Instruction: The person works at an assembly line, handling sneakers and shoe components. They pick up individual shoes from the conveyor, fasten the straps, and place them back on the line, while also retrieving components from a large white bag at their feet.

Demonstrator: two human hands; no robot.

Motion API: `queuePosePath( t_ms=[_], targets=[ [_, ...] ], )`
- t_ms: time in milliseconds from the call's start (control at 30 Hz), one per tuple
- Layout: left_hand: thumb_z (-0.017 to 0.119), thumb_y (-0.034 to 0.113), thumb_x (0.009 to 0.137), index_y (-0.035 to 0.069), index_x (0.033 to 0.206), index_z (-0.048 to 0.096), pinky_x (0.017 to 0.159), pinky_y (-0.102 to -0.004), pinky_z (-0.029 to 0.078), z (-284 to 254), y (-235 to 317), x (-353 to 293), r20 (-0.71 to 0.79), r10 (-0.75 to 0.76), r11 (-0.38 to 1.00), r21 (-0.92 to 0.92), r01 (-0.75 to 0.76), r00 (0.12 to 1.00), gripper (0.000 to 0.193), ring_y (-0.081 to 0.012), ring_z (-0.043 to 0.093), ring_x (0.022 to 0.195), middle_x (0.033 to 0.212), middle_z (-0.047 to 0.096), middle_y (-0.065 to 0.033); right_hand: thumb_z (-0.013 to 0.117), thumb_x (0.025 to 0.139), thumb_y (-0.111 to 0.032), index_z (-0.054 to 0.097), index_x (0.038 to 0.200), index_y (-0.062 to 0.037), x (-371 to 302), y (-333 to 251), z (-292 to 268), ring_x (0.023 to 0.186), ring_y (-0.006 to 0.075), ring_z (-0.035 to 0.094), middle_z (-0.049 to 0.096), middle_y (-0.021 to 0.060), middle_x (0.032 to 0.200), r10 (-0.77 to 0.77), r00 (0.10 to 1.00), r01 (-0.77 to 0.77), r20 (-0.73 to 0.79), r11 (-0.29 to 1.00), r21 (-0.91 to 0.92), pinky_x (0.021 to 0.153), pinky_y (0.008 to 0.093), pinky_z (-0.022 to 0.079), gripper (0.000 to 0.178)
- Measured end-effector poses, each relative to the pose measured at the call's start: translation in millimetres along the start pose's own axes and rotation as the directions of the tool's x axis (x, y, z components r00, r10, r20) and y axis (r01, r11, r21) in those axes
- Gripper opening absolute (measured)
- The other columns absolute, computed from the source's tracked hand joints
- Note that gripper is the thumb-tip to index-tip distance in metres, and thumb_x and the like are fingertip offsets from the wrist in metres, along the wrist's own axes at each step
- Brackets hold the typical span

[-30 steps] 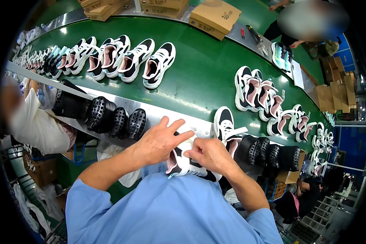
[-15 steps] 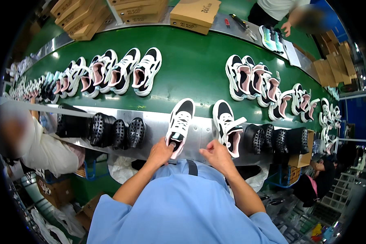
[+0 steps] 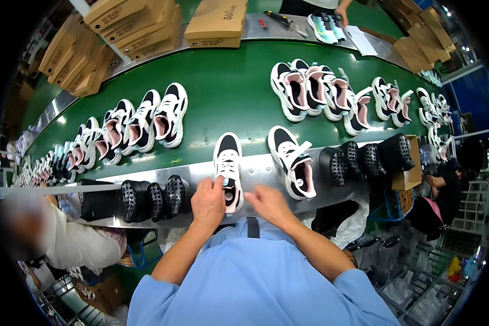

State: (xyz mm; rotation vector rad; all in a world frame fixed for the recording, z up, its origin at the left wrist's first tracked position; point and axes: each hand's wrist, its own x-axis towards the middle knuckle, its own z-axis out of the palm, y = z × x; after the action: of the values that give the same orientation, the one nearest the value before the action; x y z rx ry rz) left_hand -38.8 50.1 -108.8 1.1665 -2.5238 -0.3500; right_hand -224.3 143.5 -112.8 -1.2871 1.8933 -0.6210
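Note:
A white sneaker (image 3: 226, 161) with black panels and a pink lining lies on the metal ledge in front of me, toe pointing away. My left hand (image 3: 208, 200) is closed on its left collar, fingertips by the tongue. Just right of the heel is my right hand (image 3: 268, 204), apart from the shoe; its fingers are smeared by motion. A matching sneaker (image 3: 289, 154), its tongue pulled out to the side, lies to the right of that hand and touches neither hand.
Rows of like sneakers (image 3: 171, 115) stand on the green belt (image 3: 225, 89). Black studded shoe forms (image 3: 177, 196) line the ledge on both sides. Cardboard shoe boxes (image 3: 216, 23) sit beyond the belt. Co-workers are at the left, right and far side; one hand (image 3: 342, 15) is near teal shoes.
My left hand has shifted from inside the heel opening up toward the tongue. My right hand has moved left, away from the other sneaker, toward the held one. The view has turned rightward.

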Motion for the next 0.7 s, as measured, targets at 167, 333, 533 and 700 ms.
queuePosePath(
  t_ms=[167,333,533,700],
  targets=[
    [0.074,0.016,0.09,0.001,0.117,0.066,0.078,-0.05,0.054,5.2,48.3,2.1,0.124,-0.003,0.925,-0.377,0.049,0.992,0.032,-0.0399,0.068,0.086,0.092,0.069,-0.0199,0.073,0.087,-0.013,0.057,0.111,0.0022,-24.1,62.8,-58.3,0.103,0.045,0.057,0.062,0.0229,0.105,-0.066,0.751,-0.139,-0.657,0.957,-0.256,0.09,0.0519,0.046,0.032],
    [0.069,0.026,0.094,-0.002,0.125,0.062,0.083,-0.0537,0.054,80.7,90.8,46.2,0.388,-0.05,0.892,-0.396,0.216,0.92,0.043,-0.0487,0.068,0.093,0.099,0.069,-0.0309,0.077,0.084,-0.022,0.052,0.132,0.0042,-14.6,64.5,-44.4,0.107,0.0454,0.062,0.064,0.0278,0.118,0.422,0.841,-0.384,-0.338,0.907,0.175,0.098,0.0513,0.048,0.06],
    [0.067,0.018,0.094,-0.001,0.119,0.063,0.077,-0.0552,0.052,107.3,77.0,50.2,0.298,0.014,0.919,-0.379,0.105,0.954,0.032,-0.048,0.067,0.088,0.094,0.069,-0.0297,0.074,0.081,-0.008,0.065,0.115,-0.0017,7.8,80.7,-60.8,0.11,0.0422,0.058,0.067,0.0184,0.109,-0.057,0.885,0.068,-0.463,0.998,0.006,0.095,0.0483,0.048,0.036],
    [0.068,0.009,0.092,-0.001,0.114,0.057,0.073,-0.0575,0.05,108.3,80.6,56.8,0.244,-0.16,0.869,-0.425,0.253,0.957,0.026,-0.0488,0.067,0.083,0.089,0.068,-0.0273,0.072,0.073,-0.007,0.067,0.106,-0.0053,24.7,94.4,-58.3,0.104,0.0381,0.058,0.067,0.0127,0.106,-0.458,0.833,0.355,-0.31,0.873,-0.335,0.092,0.0471,0.049,0.033]
  ],
)
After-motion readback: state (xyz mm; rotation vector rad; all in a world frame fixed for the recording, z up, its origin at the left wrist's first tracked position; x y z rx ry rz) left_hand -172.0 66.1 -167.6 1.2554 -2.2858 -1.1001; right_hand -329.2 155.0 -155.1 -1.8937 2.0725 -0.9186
